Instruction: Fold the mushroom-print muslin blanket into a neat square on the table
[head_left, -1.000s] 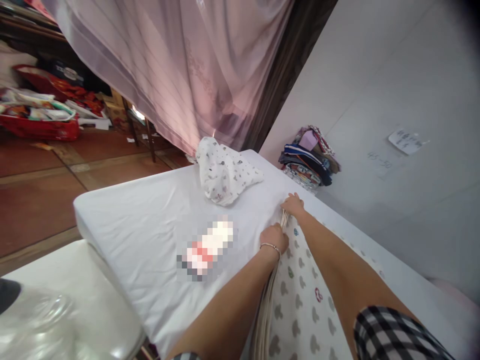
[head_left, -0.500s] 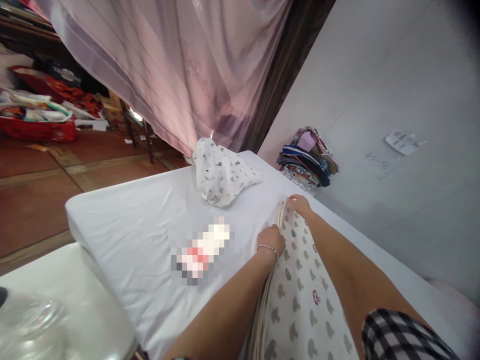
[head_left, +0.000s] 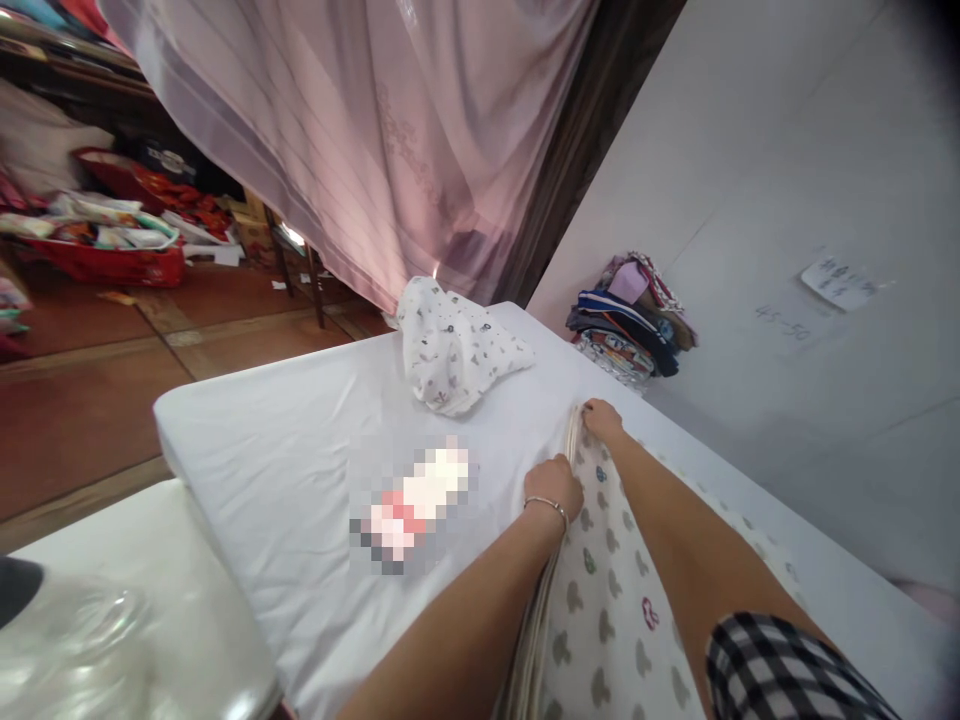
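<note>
A cream cloth printed with small grey and coloured mouse heads [head_left: 611,610] lies folded on the white-sheeted table [head_left: 277,460]. My left hand [head_left: 553,482], with a thin bracelet at the wrist, is closed on the cloth's folded left edge. My right hand [head_left: 600,420] pinches the far corner of the same cloth, its fingers curled over the edge. A second, crumpled white printed cloth [head_left: 454,345] sits apart at the far end of the table.
A blurred-out patch [head_left: 412,505] lies on the sheet left of my hands. A stack of folded clothes [head_left: 630,325] rests by the white wall. Pink curtain [head_left: 360,130] hangs behind. A white chair [head_left: 142,610] stands lower left; red bags [head_left: 112,255] lie on the floor.
The far corner of the printed cloth, lifted a little half a second ago, has come back down onto the table. Both hands keep their hold on its edge.
</note>
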